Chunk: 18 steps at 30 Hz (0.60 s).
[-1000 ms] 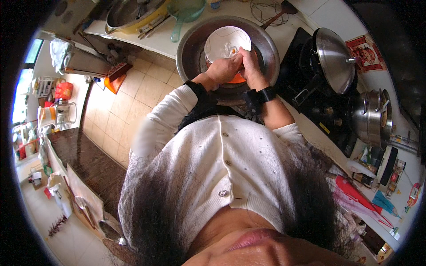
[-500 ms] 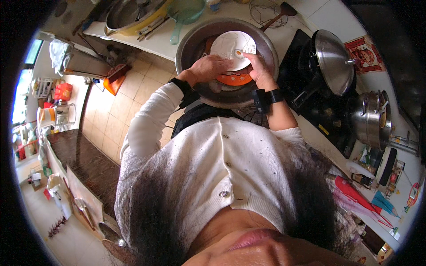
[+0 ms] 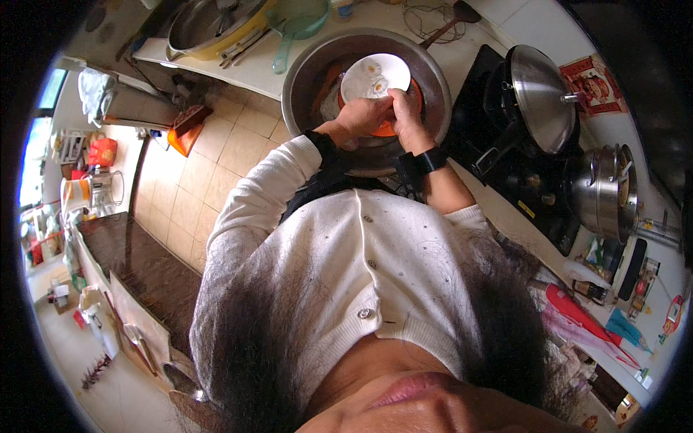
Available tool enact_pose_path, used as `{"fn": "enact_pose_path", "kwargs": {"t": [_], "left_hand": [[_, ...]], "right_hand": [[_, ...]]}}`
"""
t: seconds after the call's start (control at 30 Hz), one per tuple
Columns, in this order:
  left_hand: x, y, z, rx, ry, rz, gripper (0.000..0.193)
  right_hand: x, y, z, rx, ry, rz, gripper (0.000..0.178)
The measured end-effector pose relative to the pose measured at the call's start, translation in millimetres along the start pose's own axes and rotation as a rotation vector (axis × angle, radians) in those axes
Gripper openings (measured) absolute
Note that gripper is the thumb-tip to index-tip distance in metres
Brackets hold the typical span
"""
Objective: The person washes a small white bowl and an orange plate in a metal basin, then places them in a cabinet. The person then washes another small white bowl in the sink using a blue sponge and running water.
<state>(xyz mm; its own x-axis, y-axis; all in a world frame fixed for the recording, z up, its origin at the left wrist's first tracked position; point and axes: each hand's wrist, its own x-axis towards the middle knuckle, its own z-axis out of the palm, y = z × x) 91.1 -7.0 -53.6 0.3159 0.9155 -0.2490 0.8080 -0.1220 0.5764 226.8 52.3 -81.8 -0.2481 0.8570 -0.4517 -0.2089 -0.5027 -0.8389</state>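
A round white dish (image 3: 367,70) with small orange-yellow markings tilts above a wide grey metal basin (image 3: 292,86). My left hand (image 3: 363,117) is closed at the dish's near edge, its fingers partly hidden where they meet my other hand. My right hand (image 3: 406,120) grips the near right rim, thumb side toward the inside of the dish. Beneath the dish lies an orange round piece (image 3: 384,130) in the basin, mostly covered by my hands. Other things at the basin's left are too obscured to name.
On the counter beyond the basin are a yellow-rimmed pan (image 3: 180,40), a green strainer (image 3: 297,25) and a brown spatula (image 3: 451,22). To the right, a lidded wok (image 3: 538,101) sits on a black cooktop (image 3: 530,195), with a steel pot (image 3: 603,195) beside it.
The dish has turned so its markings face another way. My left hand has moved right from the dish's left side to its near edge, and my right hand has shifted lower on the rim.
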Motion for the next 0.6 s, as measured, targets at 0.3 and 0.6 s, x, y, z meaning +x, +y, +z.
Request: {"fn": "enact_pose_path", "kwargs": {"t": [0.3,0.6], "left_hand": [[-1,-63,-3,0.609,0.241,0.127,0.05],[22,-52,-12,-0.571,0.444,-0.253,0.045]], "right_hand": [[-20,-44,-2,-1.231,0.325,-0.613,0.048],[-33,-47,1,-1.114,0.32,-0.631,0.041]]}}
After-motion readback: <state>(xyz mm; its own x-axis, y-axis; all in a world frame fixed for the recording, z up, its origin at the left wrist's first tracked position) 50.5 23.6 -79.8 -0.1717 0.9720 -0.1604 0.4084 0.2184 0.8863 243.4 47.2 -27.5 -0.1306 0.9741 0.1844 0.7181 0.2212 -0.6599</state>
